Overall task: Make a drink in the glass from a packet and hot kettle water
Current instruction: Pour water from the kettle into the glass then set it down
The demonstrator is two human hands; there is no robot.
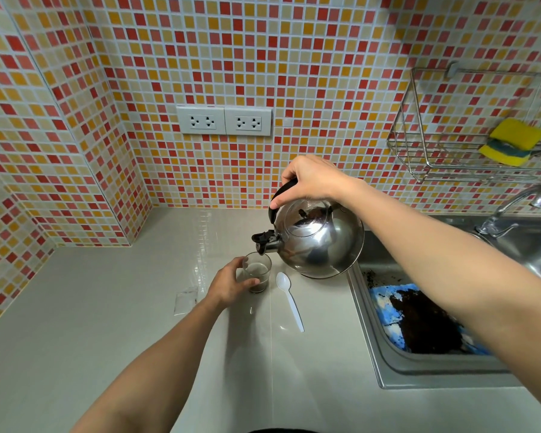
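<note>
A small clear glass (258,274) stands on the grey counter (107,307) with dark powder or liquid at its bottom. My left hand (231,284) wraps around its left side. My right hand (313,179) grips the black handle of a shiny steel kettle (317,242), which is tilted left so its black spout hangs right over the glass rim. An emptied clear packet (185,300) lies flat on the counter left of my left wrist. A white plastic spoon (289,300) lies just right of the glass.
A steel sink (388,364) sits at the right, holding a blue-and-white item covered with dark grounds. A faucet (512,210) stands behind it. A wire rack (434,157) with a yellow sponge (512,140) hangs on the tiled wall. Two sockets (224,120) are on the back wall.
</note>
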